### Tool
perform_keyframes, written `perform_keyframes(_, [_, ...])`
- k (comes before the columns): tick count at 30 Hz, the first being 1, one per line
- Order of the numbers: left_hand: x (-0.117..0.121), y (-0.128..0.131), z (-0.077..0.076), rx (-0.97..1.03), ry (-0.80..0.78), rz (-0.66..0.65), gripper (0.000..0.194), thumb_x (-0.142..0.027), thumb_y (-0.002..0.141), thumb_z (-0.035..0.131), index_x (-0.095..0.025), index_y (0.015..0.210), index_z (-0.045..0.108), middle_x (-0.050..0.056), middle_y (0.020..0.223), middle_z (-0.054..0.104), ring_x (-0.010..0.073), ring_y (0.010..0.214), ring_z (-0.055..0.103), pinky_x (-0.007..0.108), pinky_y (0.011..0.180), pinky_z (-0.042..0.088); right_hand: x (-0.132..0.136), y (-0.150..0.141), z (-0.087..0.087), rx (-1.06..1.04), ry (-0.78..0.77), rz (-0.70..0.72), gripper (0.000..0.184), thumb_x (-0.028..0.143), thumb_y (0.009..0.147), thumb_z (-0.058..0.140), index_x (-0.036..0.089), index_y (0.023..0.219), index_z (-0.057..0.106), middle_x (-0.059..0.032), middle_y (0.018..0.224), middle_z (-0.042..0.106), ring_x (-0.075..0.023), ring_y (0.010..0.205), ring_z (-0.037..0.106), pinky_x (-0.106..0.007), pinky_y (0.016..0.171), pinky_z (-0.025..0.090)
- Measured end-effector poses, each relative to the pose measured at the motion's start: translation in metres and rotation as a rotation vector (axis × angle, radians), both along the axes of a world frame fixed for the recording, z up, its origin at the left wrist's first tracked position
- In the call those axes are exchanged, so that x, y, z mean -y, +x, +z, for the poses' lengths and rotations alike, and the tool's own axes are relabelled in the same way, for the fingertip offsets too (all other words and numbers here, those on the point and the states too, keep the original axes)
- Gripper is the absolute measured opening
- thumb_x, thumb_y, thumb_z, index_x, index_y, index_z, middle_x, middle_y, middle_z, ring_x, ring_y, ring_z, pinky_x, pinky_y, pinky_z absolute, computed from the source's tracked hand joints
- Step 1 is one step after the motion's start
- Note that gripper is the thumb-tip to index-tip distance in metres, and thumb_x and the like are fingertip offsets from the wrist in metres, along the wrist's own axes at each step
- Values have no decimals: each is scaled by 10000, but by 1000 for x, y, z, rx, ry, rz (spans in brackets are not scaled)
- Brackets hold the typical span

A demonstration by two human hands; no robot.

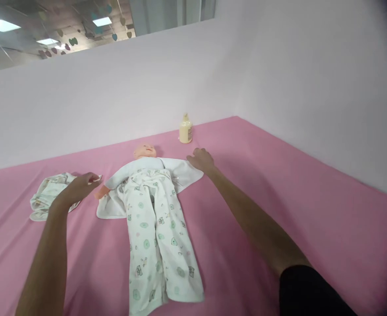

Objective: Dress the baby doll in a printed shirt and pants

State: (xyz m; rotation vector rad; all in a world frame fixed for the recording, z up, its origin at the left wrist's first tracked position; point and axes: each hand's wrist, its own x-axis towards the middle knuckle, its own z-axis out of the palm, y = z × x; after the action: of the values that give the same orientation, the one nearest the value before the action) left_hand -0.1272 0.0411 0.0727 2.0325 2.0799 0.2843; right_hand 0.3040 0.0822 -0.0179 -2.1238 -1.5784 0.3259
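A baby doll point(145, 151) lies on its back, head toward the wall. It wears a white top point(183, 173) spread out to both sides and white trousers point(163, 237) printed with green shapes and small bears. One doll hand point(102, 192) shows on the left. My left hand point(81, 186) is beside it, fingers closed at a small white bit whose kind I cannot make out. Partly behind that hand is a bunched printed cloth point(50, 191). My right hand point(201, 160), fingers apart and slightly bent, is at the top's right edge; whether it touches is unclear.
A cream pump bottle point(186, 131) stands behind the doll near the wall. Pink cloth point(242, 272) covers the surface. White walls point(114, 101) rise at the back and right. Above the back wall, hanging heart shapes point(73, 41) and ceiling lights show.
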Motion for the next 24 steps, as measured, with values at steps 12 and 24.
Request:
perform_keyframes(12, [-61, 226, -20, -345, 25, -597, 292, -221, 900, 419, -140, 1081, 634, 134, 1184, 663, 258, 1108, 601, 330, 914, 457, -4, 28, -6, -54, -207, -12, 301, 389, 864, 568, 149, 1011, 676, -178, 999, 687, -327, 996, 664, -402, 782, 472])
perform_keyframes(24, [-98, 247, -39, -490, -120, -644, 498, -277, 745, 638, -177, 1231, 597, 121, 1263, 633, 269, 1149, 579, 287, 888, 453, -26, 45, -28, -430, -19, 79, 105, 109, 718, 626, 162, 808, 624, -31, 651, 628, -155, 582, 597, -249, 555, 454])
